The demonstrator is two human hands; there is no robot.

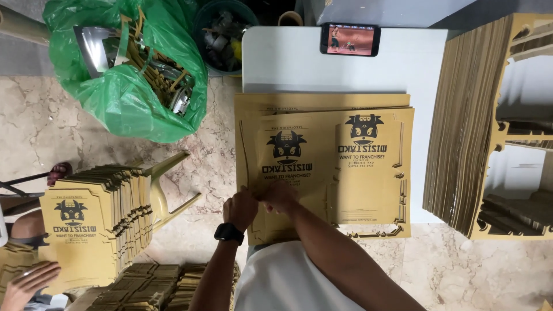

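Cardboard blank point(286, 164) lay printed-side up on my white table point(288, 63); I pinched its near edge with left hand point(240, 208) and right hand point(280, 197), fingers closed narrow together, presumably to separate it from the sheet point(368, 173) alongside.

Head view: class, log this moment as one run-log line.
left hand: pinching printed card sheet | right hand: pinching same sheet | sheet: atop card stack on white table | phone: at far edge

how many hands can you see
3: the left hand and right hand meet on the cardboard sheet; another person's hand lies bottom left. Others may be hidden.
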